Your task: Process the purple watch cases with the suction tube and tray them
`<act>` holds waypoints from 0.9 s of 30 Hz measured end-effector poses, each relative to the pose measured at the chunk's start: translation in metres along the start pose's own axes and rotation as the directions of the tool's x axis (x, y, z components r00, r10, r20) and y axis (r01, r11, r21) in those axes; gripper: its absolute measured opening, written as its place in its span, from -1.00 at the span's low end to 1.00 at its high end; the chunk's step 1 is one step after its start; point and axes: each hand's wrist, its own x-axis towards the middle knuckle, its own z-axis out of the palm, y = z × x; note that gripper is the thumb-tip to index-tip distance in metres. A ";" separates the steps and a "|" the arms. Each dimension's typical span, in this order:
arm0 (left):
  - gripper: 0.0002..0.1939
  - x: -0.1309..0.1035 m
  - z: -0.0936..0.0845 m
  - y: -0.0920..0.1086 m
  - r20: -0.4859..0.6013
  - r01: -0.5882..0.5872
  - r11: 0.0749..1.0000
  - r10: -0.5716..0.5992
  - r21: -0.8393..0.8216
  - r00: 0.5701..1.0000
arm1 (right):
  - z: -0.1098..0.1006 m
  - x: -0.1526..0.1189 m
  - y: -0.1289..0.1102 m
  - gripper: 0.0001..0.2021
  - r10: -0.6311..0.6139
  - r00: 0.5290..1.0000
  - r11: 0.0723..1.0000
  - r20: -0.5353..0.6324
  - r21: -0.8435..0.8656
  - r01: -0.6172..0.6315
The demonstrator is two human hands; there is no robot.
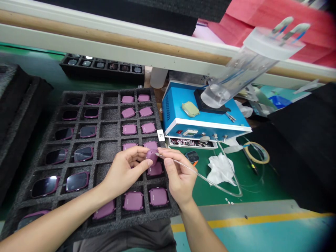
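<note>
Between the thumb and fingers of my left hand point(128, 168) is a purple smartwatch case point(151, 156), tilted on its side above the tray. My right hand point(181, 175) pinches a thin metal-tipped nozzle point(160, 155), whose tip meets or nearly meets the case's edge. From the nozzle a clear tube point(210, 181) loops back to the blue machine point(181, 108). Under both hands lies a black foam tray point(109, 129) with purple cases point(133, 201) in its right columns and dark-screened watch faces point(77, 181) in its left columns. Fingers partly hide the held case.
On the machine stand a clear cylinder point(223, 84) and a pale green watch case point(190, 109). A drawer of small parts point(191, 142) sits beneath. Right of the tray are white tissue point(221, 168), a tape roll point(258, 152) and a dark watch face point(192, 156). A shelf rail point(105, 42) crosses above.
</note>
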 end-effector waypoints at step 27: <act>-0.73 0.000 0.001 0.001 0.005 0.007 1.000 -0.007 -0.008 1.000 | 0.000 -0.002 0.002 -0.85 0.018 1.000 1.000 0.003 0.009 -0.018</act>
